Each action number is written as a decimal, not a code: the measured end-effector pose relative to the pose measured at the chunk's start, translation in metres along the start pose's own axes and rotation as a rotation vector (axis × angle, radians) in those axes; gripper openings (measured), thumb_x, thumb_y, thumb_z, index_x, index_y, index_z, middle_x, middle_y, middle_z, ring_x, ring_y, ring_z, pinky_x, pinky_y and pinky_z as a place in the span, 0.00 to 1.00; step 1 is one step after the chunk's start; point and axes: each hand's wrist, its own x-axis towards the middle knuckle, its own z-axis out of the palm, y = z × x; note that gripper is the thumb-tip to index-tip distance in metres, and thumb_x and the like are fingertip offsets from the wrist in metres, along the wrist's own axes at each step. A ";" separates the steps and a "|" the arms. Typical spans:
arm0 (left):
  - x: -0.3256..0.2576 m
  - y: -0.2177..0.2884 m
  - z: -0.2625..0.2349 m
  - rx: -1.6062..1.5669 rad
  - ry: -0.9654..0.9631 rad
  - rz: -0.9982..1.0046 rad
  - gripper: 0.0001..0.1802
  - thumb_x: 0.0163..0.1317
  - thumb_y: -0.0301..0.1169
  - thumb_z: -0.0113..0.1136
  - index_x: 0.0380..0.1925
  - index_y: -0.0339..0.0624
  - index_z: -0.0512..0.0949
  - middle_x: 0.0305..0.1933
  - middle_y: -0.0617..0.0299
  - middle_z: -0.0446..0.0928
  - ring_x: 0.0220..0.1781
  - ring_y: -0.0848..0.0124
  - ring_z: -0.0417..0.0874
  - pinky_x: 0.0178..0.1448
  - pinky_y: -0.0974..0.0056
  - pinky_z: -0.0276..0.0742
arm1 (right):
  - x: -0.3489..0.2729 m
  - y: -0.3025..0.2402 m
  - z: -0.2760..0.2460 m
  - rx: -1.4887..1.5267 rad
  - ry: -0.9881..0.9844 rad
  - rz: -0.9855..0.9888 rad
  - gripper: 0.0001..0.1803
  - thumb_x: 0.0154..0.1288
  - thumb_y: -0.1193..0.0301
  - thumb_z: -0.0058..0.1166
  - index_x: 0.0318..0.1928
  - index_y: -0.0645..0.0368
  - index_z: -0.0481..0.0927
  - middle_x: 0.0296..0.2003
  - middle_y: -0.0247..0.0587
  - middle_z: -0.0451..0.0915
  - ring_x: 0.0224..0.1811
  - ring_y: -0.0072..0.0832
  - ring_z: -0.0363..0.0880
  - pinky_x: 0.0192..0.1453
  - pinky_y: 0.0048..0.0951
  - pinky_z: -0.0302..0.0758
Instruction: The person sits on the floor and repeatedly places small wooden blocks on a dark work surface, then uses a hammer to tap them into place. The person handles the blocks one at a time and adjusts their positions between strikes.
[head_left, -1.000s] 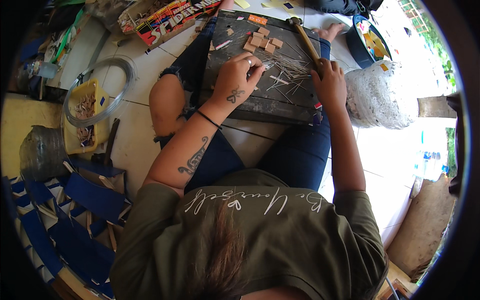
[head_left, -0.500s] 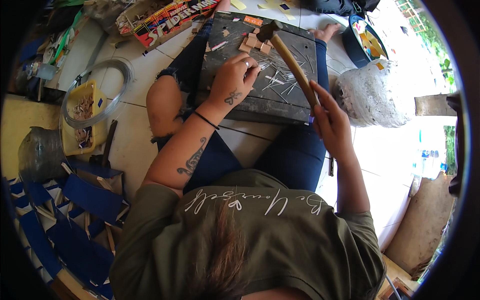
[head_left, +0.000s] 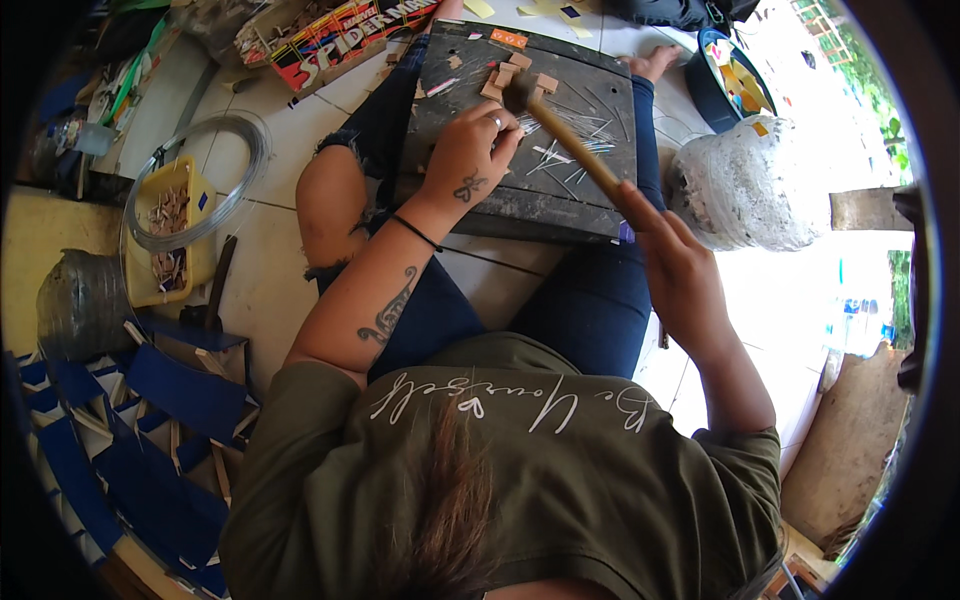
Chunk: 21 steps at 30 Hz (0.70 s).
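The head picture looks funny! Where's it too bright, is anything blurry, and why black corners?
In the head view, glare washes out the floor at the right; the round fisheye view leaves black corners; the hammer looks slightly blurred at its metal end.

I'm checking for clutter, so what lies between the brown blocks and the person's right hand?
In the head view, thin rods lie scattered on the black board there, and the hammer in the right hand crosses over them.

white script lettering (head_left: 550, 405) crosses the olive shirt (head_left: 590, 480), and bold white capitals (head_left: 318, 67) mark the red-and-black box (head_left: 290, 78).
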 end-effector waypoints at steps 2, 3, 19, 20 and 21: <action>0.000 0.000 0.000 0.013 -0.016 -0.001 0.03 0.59 0.21 0.62 0.28 0.35 0.78 0.32 0.54 0.79 0.34 0.57 0.83 0.39 0.61 0.77 | 0.003 0.003 0.002 -0.025 -0.028 0.002 0.31 0.68 0.79 0.50 0.70 0.44 0.67 0.31 0.44 0.72 0.28 0.42 0.77 0.34 0.39 0.74; 0.000 0.000 -0.001 0.019 -0.019 -0.005 0.03 0.59 0.21 0.62 0.28 0.35 0.78 0.32 0.54 0.79 0.34 0.57 0.83 0.39 0.61 0.77 | 0.004 0.003 0.003 -0.013 0.009 -0.013 0.31 0.68 0.79 0.49 0.70 0.44 0.67 0.31 0.45 0.72 0.28 0.42 0.77 0.34 0.39 0.74; -0.002 -0.001 -0.001 -0.040 -0.023 -0.042 0.03 0.59 0.22 0.62 0.28 0.35 0.78 0.32 0.54 0.79 0.33 0.58 0.83 0.38 0.61 0.76 | 0.003 0.010 0.001 0.066 0.032 -0.031 0.30 0.69 0.80 0.48 0.70 0.46 0.68 0.31 0.47 0.74 0.29 0.42 0.77 0.38 0.38 0.74; -0.002 -0.001 0.000 -0.047 -0.025 -0.043 0.03 0.59 0.22 0.63 0.28 0.35 0.78 0.31 0.54 0.79 0.33 0.58 0.83 0.38 0.61 0.76 | 0.003 0.011 0.002 0.064 0.045 -0.039 0.29 0.69 0.79 0.48 0.69 0.46 0.68 0.33 0.48 0.75 0.30 0.42 0.77 0.39 0.38 0.75; -0.001 -0.001 0.000 -0.054 -0.027 -0.041 0.03 0.59 0.22 0.63 0.28 0.35 0.78 0.31 0.54 0.79 0.33 0.57 0.83 0.38 0.61 0.76 | 0.003 0.013 0.003 0.072 -0.008 0.001 0.29 0.69 0.79 0.48 0.69 0.47 0.68 0.34 0.49 0.76 0.31 0.43 0.78 0.40 0.37 0.75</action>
